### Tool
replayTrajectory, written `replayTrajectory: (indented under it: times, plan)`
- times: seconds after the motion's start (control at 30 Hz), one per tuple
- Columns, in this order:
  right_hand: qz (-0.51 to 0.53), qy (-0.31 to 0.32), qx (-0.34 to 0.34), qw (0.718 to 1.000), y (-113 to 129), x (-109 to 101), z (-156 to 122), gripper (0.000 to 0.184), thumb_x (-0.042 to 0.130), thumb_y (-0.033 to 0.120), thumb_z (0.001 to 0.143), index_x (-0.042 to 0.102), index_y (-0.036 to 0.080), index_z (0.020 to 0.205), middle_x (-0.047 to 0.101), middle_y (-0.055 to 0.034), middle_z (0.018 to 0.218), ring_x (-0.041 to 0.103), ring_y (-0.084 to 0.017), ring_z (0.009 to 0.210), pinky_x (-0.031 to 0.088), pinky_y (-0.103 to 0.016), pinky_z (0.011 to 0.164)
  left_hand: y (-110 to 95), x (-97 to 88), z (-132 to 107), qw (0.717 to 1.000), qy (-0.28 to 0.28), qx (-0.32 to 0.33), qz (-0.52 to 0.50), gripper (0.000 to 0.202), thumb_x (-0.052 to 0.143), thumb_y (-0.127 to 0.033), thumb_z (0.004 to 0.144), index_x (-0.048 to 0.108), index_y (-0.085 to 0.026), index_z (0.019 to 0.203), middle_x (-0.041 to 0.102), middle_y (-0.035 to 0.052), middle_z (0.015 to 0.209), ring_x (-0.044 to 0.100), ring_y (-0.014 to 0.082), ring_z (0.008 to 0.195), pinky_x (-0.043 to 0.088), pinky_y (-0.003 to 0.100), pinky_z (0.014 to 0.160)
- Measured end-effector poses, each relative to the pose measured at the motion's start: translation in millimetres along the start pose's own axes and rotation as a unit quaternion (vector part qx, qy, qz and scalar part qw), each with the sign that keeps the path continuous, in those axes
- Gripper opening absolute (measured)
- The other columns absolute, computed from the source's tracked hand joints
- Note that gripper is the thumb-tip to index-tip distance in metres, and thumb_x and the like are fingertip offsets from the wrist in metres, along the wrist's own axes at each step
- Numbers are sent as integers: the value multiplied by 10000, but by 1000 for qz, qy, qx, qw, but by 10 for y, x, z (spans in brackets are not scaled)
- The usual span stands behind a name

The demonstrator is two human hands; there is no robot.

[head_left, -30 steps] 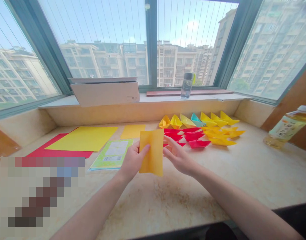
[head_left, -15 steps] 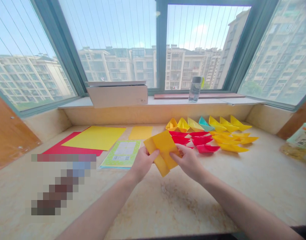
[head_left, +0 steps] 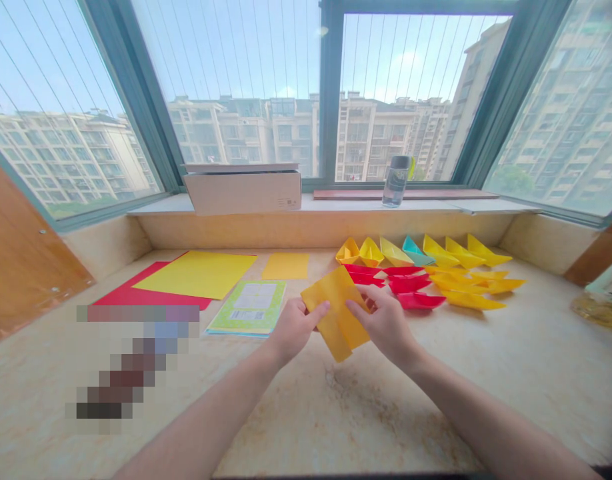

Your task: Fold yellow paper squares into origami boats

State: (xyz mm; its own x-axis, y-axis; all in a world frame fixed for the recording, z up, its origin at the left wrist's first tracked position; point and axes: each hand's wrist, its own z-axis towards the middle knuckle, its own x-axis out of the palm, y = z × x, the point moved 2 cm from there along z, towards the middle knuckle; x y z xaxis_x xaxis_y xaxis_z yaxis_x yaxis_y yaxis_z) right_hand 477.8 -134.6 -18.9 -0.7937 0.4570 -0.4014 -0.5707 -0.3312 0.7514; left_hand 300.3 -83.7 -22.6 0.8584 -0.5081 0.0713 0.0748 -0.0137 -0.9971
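Note:
A folded piece of orange-yellow paper (head_left: 336, 313) is held tilted above the counter between both hands. My left hand (head_left: 297, 328) pinches its left edge, thumb on top and the other fingers behind. On the right edge, my right hand (head_left: 386, 321) grips the paper with its thumb pressed near the middle crease. The fingers under the paper are partly hidden. Just beyond it stand several folded red paper boats (head_left: 416, 301), some overlapped by the paper and my right hand.
Several yellow paper boats (head_left: 471, 300) and a teal one (head_left: 417, 252) sit at the back right. Yellow sheets (head_left: 201, 275) overlap a red sheet (head_left: 136, 290) at left, near a green packet (head_left: 251, 307). A bottle (head_left: 396, 181) and white box (head_left: 243, 192) stand on the sill.
The view has shifted slightly, so the scene sits a little further right. The paper stays in both hands, tilted a bit differently, with my right fingers slightly moved along its edge.

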Motion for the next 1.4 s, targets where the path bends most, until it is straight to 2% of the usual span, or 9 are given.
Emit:
replayTrajectory:
  times: [0.17, 0.47, 0.7, 0.97, 1.07, 1.27, 1.33, 1.4]
  plan:
    - [-21, -1, -73, 997, 51, 10, -19, 293, 587, 249, 887, 685, 215, 1162, 665, -44, 885, 565, -181, 739, 490, -288, 646, -20, -4, 6, 1000, -13, -8, -12, 417, 745, -450, 754, 718, -104, 986, 750, 135, 998, 720, 291, 904, 589, 393, 806]
    - [-36, -8, -132, 991, 54, 11, -62, 495, 537, 207, 920, 501, 294, 1406, 628, -63, 1107, 617, -212, 986, 542, -337, 855, -3, -22, 13, 999, -33, -3, -38, 450, 706, -484, 781, 709, -97, 1012, 754, 132, 920, 728, 266, 816, 593, 359, 731]
    - [-59, 60, -149, 985, 85, 62, -111, 585, 470, 209, 957, 314, 327, 1509, 518, -102, 1327, 550, -259, 1198, 504, -430, 980, -36, 17, -9, 998, -40, 17, -38, 468, 701, -500, 776, 721, -79, 978, 747, 126, 876, 720, 263, 796, 586, 351, 726]
    - [-104, 136, -153, 973, 127, 78, -183, 493, 449, 318, 990, 389, 312, 1479, 378, -112, 1507, 401, -304, 1370, 402, -505, 1088, -15, 24, -12, 997, -59, 46, -5, 387, 669, -459, 802, 738, -102, 934, 724, 72, 768, 692, 224, 731, 565, 288, 657]
    - [-104, 154, -152, 971, 168, 83, -194, 541, 481, 326, 976, 347, 309, 1499, 378, -109, 1514, 396, -304, 1376, 401, -502, 1090, -12, 33, -19, 996, -67, 54, 3, 388, 662, -462, 808, 739, -96, 911, 720, 70, 750, 692, 228, 750, 567, 287, 687]
    - [-86, 131, -173, 972, 137, 111, -169, 573, 455, 195, 963, 323, 343, 1501, 469, -105, 1418, 543, -260, 1235, 506, -442, 982, -74, 119, -77, 998, -1, 67, -6, 391, 613, -439, 863, 722, -102, 1029, 734, 82, 893, 691, 217, 838, 551, 315, 828]
    - [-88, 127, -163, 974, 117, 99, -158, 563, 450, 183, 961, 349, 349, 1489, 486, -102, 1388, 557, -257, 1215, 519, -427, 964, -91, 107, -77, 997, -9, 71, -8, 402, 615, -449, 864, 716, -100, 1036, 732, 87, 912, 688, 216, 858, 552, 315, 832]
    - [-96, 131, -151, 975, 114, 81, -154, 553, 459, 192, 957, 371, 355, 1478, 493, -101, 1371, 563, -266, 1205, 523, -425, 956, -97, 70, -63, 997, -45, 66, -11, 415, 646, -469, 838, 711, -104, 1024, 732, 86, 911, 691, 219, 852, 569, 325, 809]
